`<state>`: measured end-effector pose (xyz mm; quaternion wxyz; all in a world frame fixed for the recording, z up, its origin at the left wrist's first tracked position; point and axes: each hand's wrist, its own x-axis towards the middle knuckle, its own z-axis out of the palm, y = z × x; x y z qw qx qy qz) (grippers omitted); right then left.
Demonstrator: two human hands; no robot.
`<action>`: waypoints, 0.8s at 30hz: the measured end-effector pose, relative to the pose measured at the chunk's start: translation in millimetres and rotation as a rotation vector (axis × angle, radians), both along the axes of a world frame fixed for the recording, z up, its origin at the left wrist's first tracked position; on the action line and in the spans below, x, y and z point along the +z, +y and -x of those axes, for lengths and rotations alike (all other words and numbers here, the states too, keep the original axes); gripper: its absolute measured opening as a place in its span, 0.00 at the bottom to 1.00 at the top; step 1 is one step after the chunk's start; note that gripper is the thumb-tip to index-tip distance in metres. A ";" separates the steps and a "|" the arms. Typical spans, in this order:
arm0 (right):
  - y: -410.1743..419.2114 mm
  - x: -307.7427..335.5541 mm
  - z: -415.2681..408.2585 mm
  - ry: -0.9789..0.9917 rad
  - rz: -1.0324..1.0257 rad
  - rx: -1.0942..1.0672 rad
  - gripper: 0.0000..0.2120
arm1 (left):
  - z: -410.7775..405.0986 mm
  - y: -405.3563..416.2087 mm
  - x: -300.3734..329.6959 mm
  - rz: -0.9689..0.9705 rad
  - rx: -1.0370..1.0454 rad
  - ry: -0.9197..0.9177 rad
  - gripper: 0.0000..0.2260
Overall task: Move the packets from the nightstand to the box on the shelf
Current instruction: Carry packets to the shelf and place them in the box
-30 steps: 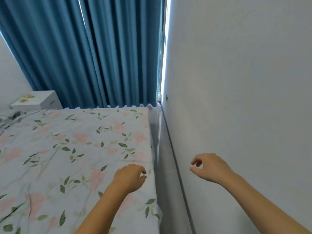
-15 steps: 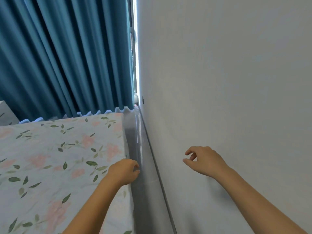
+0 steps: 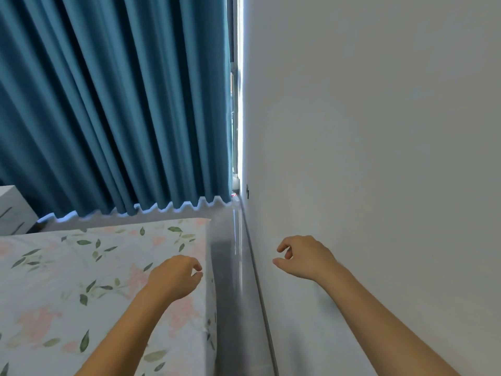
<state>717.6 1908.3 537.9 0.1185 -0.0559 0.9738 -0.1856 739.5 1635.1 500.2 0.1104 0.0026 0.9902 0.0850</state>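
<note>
The bed fills the lower left, with the curtain hanging behind its far edge and the nightstand at the far left, beyond the bed's far left corner. A strip of floor runs between the bed's right edge and the wall on the right. The left hand hangs over the bed's right edge, the right hand in front of the wall.

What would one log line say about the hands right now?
left hand: empty, over bed | right hand: empty, by wall | packets: not visible
</note>
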 end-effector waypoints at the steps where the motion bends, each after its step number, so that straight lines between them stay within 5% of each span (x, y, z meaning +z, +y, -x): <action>1: -4.7 -1.6 18.2 -0.007 0.006 0.006 0.18 | 17.4 -7.3 -0.1 0.002 0.016 0.000 0.15; 13: -34.9 -58.6 223.9 -0.166 0.039 0.003 0.15 | 201.9 -66.3 -49.3 0.006 0.118 -0.135 0.13; 24: -74.8 -56.9 456.7 -0.114 0.164 -0.108 0.05 | 448.5 -89.0 -34.2 -0.061 0.155 -0.085 0.14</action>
